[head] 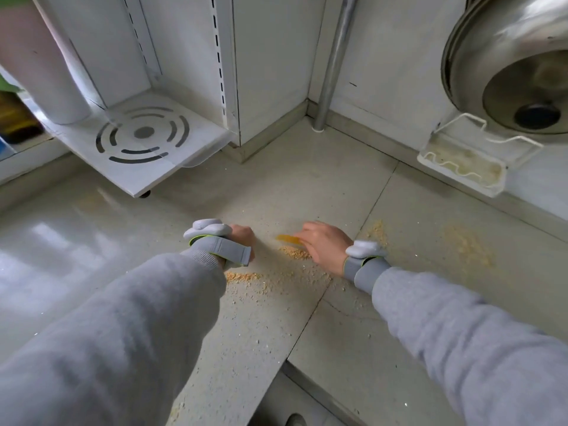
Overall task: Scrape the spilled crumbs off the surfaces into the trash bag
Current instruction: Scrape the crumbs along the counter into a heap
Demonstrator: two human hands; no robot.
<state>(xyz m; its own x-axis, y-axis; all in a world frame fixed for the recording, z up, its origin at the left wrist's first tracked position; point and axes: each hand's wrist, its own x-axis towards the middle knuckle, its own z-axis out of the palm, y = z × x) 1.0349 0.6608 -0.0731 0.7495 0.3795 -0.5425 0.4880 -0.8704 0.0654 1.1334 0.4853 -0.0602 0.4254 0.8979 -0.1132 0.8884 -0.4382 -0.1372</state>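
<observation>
The right hand's fingers (302,233) are pinching one small yellow scraper (289,239), its long axis pointing left toward the left hand (242,238). The left hand is curling into a loose fist, seemingly holding nothing, knuckles resting on the worktop (307,186). One crumb pile (295,253) is lying just under the scraper, nearer the right hand (325,245); a second pile (242,276) is sitting beside the left wrist; two more patches are lying to the right. No trash bag is showing.

White tiled walls (270,56), glossy pale countertop (307,179)
</observation>
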